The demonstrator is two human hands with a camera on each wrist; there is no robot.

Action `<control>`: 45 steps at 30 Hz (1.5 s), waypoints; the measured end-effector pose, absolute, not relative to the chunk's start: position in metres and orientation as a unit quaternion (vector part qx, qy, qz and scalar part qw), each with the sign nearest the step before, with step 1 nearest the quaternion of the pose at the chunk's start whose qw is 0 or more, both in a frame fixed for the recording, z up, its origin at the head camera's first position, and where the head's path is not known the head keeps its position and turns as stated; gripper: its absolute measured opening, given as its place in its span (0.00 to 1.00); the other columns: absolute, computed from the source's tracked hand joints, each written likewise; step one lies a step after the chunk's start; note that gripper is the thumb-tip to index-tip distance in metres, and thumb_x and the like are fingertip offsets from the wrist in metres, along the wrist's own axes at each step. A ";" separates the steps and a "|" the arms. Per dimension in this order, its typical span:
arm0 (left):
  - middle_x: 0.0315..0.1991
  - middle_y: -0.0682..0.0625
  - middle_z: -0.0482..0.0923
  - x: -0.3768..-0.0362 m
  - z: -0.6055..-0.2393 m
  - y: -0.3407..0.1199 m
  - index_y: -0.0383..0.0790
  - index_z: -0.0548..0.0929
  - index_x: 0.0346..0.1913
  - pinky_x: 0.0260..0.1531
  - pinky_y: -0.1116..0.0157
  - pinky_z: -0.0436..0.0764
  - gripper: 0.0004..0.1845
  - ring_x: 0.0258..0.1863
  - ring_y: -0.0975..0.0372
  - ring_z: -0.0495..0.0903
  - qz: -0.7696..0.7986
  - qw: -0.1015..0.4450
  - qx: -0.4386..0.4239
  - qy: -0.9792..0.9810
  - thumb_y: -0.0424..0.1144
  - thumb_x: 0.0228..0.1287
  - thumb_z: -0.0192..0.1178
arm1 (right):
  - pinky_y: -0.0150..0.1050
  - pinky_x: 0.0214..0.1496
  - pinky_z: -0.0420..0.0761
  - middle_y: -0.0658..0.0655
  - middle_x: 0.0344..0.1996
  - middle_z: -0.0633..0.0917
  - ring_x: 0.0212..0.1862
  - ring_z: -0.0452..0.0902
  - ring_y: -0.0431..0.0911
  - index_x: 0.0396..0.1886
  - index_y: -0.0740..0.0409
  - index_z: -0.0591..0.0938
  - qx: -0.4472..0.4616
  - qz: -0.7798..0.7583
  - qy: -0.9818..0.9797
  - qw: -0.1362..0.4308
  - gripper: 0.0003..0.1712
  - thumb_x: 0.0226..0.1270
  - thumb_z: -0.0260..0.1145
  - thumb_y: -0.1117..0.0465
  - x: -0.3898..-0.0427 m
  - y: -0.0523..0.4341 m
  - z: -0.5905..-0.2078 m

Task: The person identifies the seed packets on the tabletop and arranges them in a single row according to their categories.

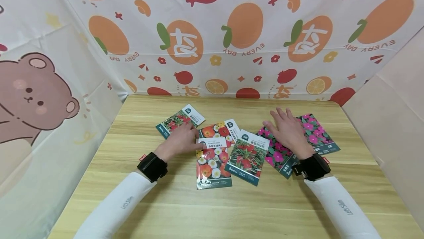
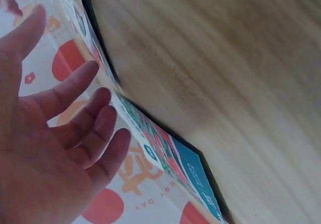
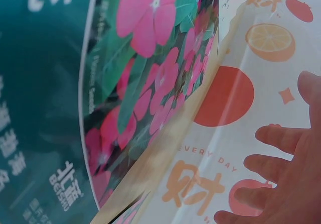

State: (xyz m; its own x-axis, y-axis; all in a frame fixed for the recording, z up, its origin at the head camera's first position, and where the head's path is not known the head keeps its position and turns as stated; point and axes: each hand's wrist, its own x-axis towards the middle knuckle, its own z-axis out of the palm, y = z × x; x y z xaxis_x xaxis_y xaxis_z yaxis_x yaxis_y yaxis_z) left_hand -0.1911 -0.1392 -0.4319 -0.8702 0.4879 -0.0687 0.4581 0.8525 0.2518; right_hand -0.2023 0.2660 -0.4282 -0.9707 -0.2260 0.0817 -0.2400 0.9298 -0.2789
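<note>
Six glossy paper flower seed packets lie spread on the pale wooden surface. Left hand lies palm down, fingers straight and loosely apart, gripping nothing; fingertips rest at the top edge of the orange-and-white poppy seed packet, with the red-flower packet with teal edge just behind the hand and a second orange poppy packet just beside its fingers. Left wrist view: fingers spread, a packet edge just past them. Right hand is flat, fingers extended and slightly apart, pressing on the two pink-flower seed packets: one under the palm, the other at its outer side. Right wrist view: pink packet close up, fingers relaxed. Red-leaf plant packet lies between both hands, overlapping the poppy packet. Fruit-print cloth backdrop behind; bear-print cloth left.
</note>
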 end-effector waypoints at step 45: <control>0.45 0.39 0.86 -0.203 -0.406 -0.128 0.33 0.69 0.63 0.57 0.48 0.81 0.25 0.40 0.56 0.85 0.600 0.161 0.062 0.781 0.39 0.72 0.67 | 0.57 0.57 0.83 0.59 0.46 0.88 0.45 0.86 0.52 0.62 0.64 0.80 0.092 0.561 -0.817 -0.097 0.21 0.80 0.63 0.54 -0.178 0.151 -0.415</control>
State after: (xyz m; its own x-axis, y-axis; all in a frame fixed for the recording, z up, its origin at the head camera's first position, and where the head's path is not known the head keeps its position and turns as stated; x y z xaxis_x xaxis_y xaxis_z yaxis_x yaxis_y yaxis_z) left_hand -0.2027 -0.1283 -0.4062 -0.9401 0.2911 -0.1776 -0.0963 0.2730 0.9572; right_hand -0.1784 0.1506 -0.4153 -0.9644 -0.2585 -0.0561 -0.0408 0.3547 -0.9341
